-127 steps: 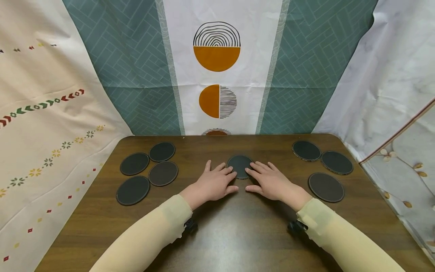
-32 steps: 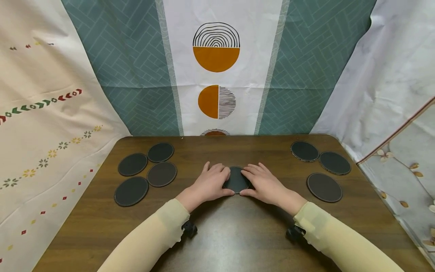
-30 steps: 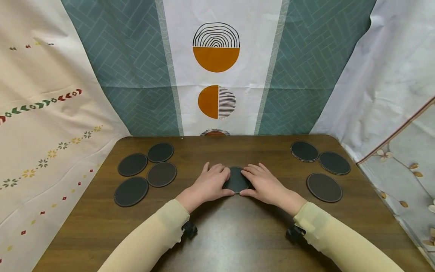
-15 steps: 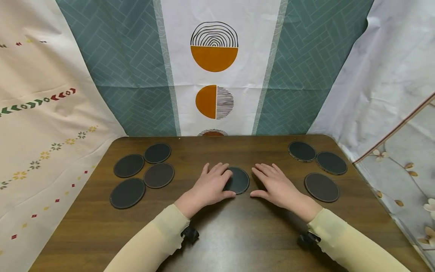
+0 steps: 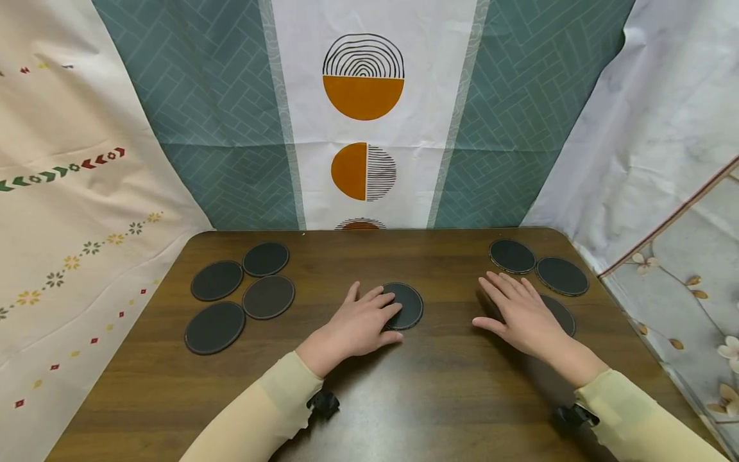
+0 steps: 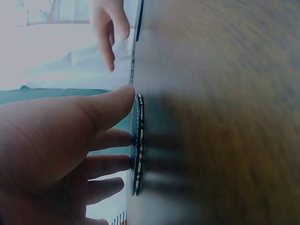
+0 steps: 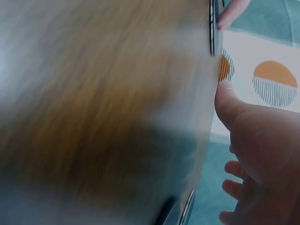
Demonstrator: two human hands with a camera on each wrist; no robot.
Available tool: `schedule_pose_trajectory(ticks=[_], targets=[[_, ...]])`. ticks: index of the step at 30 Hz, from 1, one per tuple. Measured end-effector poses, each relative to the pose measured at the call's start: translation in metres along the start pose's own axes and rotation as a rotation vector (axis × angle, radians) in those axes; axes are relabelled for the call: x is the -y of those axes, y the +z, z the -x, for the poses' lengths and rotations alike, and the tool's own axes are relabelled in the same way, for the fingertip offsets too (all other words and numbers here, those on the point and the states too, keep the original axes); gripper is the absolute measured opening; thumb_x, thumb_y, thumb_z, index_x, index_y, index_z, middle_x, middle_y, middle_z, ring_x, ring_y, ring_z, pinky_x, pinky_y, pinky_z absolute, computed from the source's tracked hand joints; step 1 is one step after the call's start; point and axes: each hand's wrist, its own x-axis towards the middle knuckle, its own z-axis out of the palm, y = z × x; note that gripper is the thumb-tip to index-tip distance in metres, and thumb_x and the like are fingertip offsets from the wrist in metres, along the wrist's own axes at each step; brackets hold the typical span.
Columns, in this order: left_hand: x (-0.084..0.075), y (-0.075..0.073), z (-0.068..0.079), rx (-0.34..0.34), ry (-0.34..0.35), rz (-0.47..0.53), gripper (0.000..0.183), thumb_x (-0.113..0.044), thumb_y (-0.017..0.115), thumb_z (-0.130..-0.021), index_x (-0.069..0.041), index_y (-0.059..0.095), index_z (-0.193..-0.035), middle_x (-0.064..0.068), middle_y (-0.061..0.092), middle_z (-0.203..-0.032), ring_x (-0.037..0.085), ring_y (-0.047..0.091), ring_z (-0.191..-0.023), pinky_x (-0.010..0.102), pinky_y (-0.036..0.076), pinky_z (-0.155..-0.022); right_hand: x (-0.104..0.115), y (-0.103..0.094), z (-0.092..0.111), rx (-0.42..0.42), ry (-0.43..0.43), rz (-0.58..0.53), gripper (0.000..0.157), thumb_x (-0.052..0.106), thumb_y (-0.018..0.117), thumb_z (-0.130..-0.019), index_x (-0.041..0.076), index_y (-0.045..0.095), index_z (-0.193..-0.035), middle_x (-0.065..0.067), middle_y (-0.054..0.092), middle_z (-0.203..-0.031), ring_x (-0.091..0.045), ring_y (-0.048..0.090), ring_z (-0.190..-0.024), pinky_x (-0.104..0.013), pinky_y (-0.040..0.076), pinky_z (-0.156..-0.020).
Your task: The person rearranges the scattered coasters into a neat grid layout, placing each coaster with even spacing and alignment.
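Note:
A round black coaster (image 5: pixel 411 307) with a stitched rim lies flat near the middle of the table. My left hand (image 5: pixel 356 326) is over its left side, fingers spread and relaxed. In the left wrist view the fingertips reach the face of this coaster (image 6: pixel 140 140), while the thumb sits at its near edge. My right hand (image 5: pixel 524 319) hovers above the table farther right, fingers extended and holding nothing. It partly covers a dark brown coaster (image 5: pixel 561 314). In the right wrist view, two blurred coaster edges (image 7: pixel 187 208) show below that hand.
Several dark coasters (image 5: pixel 215 327) lie grouped at the table's left. Two black coasters (image 5: pixel 512 255) touch or nearly touch at the back right, behind the brown one. Patterned cloths (image 5: pixel 231 115) hang along the back and both sides of the wooden table (image 5: pixel 369 256).
Both hands first drew the middle coaster nearer. The right hand then left it and moved right toward the right-hand coasters. The left hand stayed, its fingers loosening and spreading.

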Motion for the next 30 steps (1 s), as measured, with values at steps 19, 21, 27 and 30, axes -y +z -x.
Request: schedule_pose_trajectory(ticks=[19,21,27,30], targets=[[-0.001,-0.001,-0.001,0.036,0.050,-0.001,0.065,-0.057,0.053,-0.100,-0.020,0.048,-0.152,0.008,0.039,-0.158,0.025,0.035,-0.146,0.051,0.015,-0.121,-0.056,-0.008,0.058,0.019,0.167,0.024,0.090,0.065,0.063,-0.090,0.003,0.043,-0.152,-0.030,0.035,-0.152,-0.055,0.033,-0.134,-0.072,0.018,-0.108],[-0.001,-0.002,-0.001,0.041,0.054,0.003,0.064,-0.056,0.053,-0.100,-0.019,0.048,-0.152,0.009,0.039,-0.158,0.026,0.035,-0.146,0.049,0.016,-0.121,-0.058,-0.009,0.060,0.040,0.187,0.019,0.091,0.066,0.062,-0.090,0.003,0.041,-0.153,-0.030,0.034,-0.152,-0.055,0.033,-0.135,-0.072,0.017,-0.108],[0.002,-0.002,-0.001,0.044,0.067,0.005,0.064,-0.054,0.053,-0.101,-0.017,0.048,-0.152,0.010,0.039,-0.158,0.027,0.034,-0.147,0.047,0.019,-0.121,-0.062,-0.009,0.065,0.086,0.233,0.011,0.095,0.070,0.059,-0.090,0.003,0.039,-0.154,-0.032,0.034,-0.151,-0.056,0.032,-0.134,-0.072,0.018,-0.107],[0.003,-0.001,-0.001,0.048,0.070,0.002,0.063,-0.054,0.053,-0.101,-0.018,0.047,-0.153,0.010,0.038,-0.159,0.027,0.033,-0.147,0.046,0.019,-0.121,-0.063,-0.009,0.067,0.093,0.244,0.012,0.096,0.070,0.059,-0.090,0.001,0.040,-0.153,-0.033,0.035,-0.149,-0.057,0.034,-0.133,-0.073,0.019,-0.106]])
